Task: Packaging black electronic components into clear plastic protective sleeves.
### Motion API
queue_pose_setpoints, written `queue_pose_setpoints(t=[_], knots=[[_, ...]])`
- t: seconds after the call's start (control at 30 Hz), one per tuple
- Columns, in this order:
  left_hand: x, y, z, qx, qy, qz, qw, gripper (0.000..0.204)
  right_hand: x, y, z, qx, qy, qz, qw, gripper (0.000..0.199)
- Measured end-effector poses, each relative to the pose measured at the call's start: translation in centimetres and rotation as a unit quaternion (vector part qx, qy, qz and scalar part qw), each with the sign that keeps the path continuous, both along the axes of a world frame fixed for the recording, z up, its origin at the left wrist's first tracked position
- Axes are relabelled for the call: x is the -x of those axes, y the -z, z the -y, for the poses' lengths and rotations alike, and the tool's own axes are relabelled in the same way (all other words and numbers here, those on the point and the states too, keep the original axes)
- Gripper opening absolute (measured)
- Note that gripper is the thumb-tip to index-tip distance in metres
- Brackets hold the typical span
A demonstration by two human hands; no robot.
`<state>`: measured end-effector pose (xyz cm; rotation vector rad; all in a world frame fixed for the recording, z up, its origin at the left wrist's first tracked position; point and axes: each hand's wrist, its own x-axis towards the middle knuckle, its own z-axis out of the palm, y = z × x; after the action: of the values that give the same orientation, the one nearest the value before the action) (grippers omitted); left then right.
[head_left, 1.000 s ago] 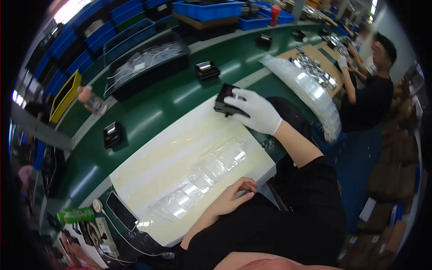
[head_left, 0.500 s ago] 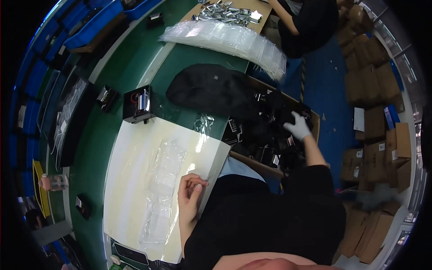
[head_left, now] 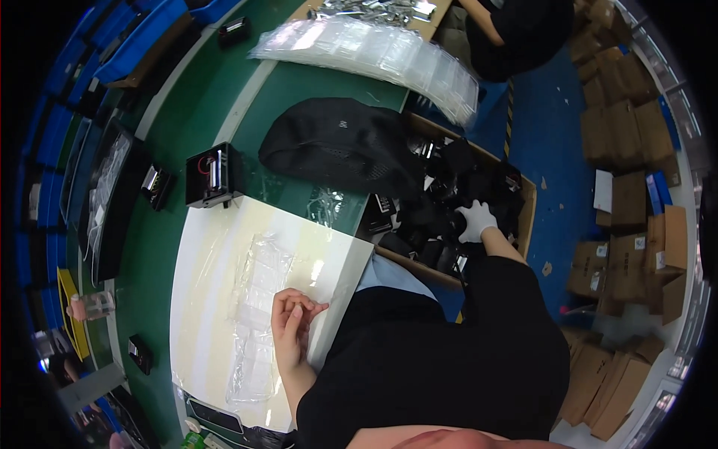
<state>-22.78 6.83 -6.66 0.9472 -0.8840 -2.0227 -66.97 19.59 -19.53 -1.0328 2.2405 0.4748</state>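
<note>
On the right side, beyond the bench (head_left: 161,142) edge, the gloved right hand (head_left: 476,221) reaches into a cardboard box (head_left: 523,224) of black parts (head_left: 441,224). Probably it is picking one; whether the fingers already close on a part, one cannot tell. Next it needs a firm grip and a lift. The bare left hand (head_left: 293,323) rests half curled on the white sheet (head_left: 247,299), holding nothing.

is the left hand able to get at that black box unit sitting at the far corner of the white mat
Probably yes. The left hand rests bare and empty on the white mat, and only flat clear plastic trays lie between it and the black box unit. The gloved right hand is in the cardboard box.
</note>
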Motion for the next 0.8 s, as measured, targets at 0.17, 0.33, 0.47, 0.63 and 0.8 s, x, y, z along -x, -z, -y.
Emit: queue_pose_setpoints(t=[0.17,0.33,0.47,0.63,0.8], knots=[[-0.5,0.3,0.1,-0.004,0.004,-0.024,1.0,0.025,-1.5,-1.5,-1.4,0.108,0.064,-0.003,0.992,0.077],[-0.9,0.7,0.1,-0.01,0.015,-0.031,0.999,0.025,-3.3,-11.6,0.8,0.291,0.103,0.034,0.951,0.075],[-0.7,1.5,0.3,0.002,0.03,-0.04,0.999,0.024,-5.6,-21.7,6.1,0.499,-0.008,0.073,0.864,0.073],[-1.5,1.8,-0.2,0.028,0.034,-0.037,0.998,0.023,-12.7,-27.6,19.7,0.506,-0.296,0.031,0.81,0.075],[-1.3,1.8,-0.2,0.05,0.044,-0.048,0.997,0.023,-15.4,-25.5,33.3,0.46,-0.483,0.0,0.745,0.078]])
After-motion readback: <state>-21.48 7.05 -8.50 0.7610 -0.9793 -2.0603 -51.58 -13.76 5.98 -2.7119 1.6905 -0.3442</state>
